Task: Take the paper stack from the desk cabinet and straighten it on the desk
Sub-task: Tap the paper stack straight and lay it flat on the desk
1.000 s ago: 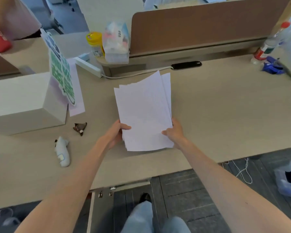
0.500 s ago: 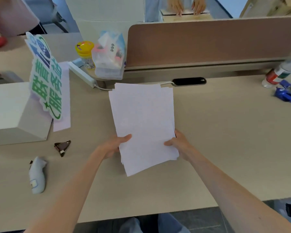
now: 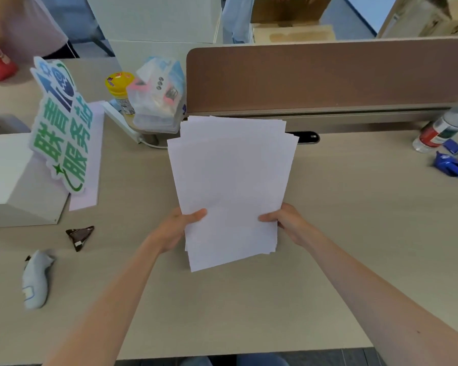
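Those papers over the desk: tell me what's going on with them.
A person is holding a paper stack with both hands above the desk. The left hand has its grip on the stack's left edge near the bottom, and the right hand on the right edge. The sheets are not squared up yet: their top edges are fanned and offset, and the bottom corners are staggered. A standing sign and a plastic bag sit off to the left.

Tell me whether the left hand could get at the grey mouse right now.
Probably not at once: the left hand is gripping the paper stack together with the right hand. Once it lets go, bare desk leads to the mouse on its own side.
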Tool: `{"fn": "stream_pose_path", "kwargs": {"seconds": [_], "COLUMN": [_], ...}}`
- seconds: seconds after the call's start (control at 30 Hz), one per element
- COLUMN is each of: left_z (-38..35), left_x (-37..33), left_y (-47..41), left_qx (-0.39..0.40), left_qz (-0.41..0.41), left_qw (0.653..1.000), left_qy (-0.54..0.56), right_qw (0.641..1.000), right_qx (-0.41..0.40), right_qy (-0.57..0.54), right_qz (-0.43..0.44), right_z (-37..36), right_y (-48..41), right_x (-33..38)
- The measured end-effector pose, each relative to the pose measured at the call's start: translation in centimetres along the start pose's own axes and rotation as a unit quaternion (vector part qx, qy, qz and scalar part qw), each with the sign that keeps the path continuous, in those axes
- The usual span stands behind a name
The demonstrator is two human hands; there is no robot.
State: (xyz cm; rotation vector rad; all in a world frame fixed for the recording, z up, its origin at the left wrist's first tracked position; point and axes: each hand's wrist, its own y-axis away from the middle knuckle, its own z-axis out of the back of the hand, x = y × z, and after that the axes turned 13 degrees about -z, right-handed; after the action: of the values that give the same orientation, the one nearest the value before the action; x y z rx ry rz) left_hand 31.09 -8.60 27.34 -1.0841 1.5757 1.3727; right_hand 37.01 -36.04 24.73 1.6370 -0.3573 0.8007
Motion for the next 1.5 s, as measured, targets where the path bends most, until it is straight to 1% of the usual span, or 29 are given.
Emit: {"fn": "stream_pose_path", "kwargs": {"seconds": [0.13, 0.23, 0.3, 0.37, 0.5, 0.6, 0.7, 0.8, 0.97, 1.1, 1.2, 1.27, 1.37, 1.5], "left_z": [-0.8, -1.1, -1.1, -1.1, -1.4, -1.2, -0.8, -0.4, 0.6, 1.5, 0.4, -1.0, -2.7, -3.8], "left_x": [0.0, -0.1, -0.2, -0.2, -0.3, -0.6, -1.1, -2.3, -5.1, -7.1, -7.9, -7.9, -8.0, -8.5], "left_y": [-0.7, -1.3, -1.7, -1.9, -2.6, -2.9, -2.9, -2.6, -1.8, -1.4, -1.4, -1.5, -1.4, -1.4], "left_qx": [-0.017, -0.035, -0.041, -0.048, -0.038, -0.014, -0.02, -0.008, 0.027, 0.05, 0.076, 0.072, 0.021, -0.014], "left_qz": [-0.018, -0.041, -0.055, -0.062, -0.069, -0.067, -0.077, -0.082, -0.088, -0.069, -0.052, -0.055, -0.085, -0.13], "left_qw": [1.0, 0.998, 0.997, 0.996, 0.996, 0.997, 0.997, 0.996, 0.995, 0.995, 0.993, 0.992, 0.994, 0.991], "left_qy": [0.009, 0.034, 0.043, 0.05, 0.048, 0.026, -0.012, -0.04, -0.041, -0.045, -0.071, -0.085, -0.067, -0.04], "right_qw": [0.994, 0.977, 0.972, 0.972, 0.978, 0.98, 0.981, 0.984, 0.984, 0.982, 0.981, 0.981, 0.983, 0.98], "right_qx": [-0.096, -0.186, -0.201, -0.183, -0.107, -0.077, -0.042, -0.028, 0.01, 0.051, 0.08, 0.075, 0.045, 0.002], "right_qy": [0.021, 0.015, 0.035, 0.056, 0.014, 0.017, 0.023, 0.036, 0.063, 0.106, 0.118, 0.112, 0.071, 0.014], "right_qz": [0.045, 0.098, 0.119, 0.135, 0.176, 0.184, 0.189, 0.172, 0.163, 0.145, 0.135, 0.142, 0.166, 0.198], "right_z": [1.1, 1.9, 2.1, 2.2, 1.5, 1.4, 1.7, 1.9, 2.0, 2.3, 1.7, 0.9, 0.1, 0.3], "right_y": [-0.3, -1.0, -0.9, -0.6, 0.1, 0.3, 0.8, 1.6, 2.7, 3.7, 4.3, 4.5, 4.8, 5.5], "right_x": [0.7, 1.6, 2.1, 2.4, 3.2, 4.1, 5.0, 5.8, 7.0, 8.4, 9.0, 9.0, 8.9, 9.2]}}
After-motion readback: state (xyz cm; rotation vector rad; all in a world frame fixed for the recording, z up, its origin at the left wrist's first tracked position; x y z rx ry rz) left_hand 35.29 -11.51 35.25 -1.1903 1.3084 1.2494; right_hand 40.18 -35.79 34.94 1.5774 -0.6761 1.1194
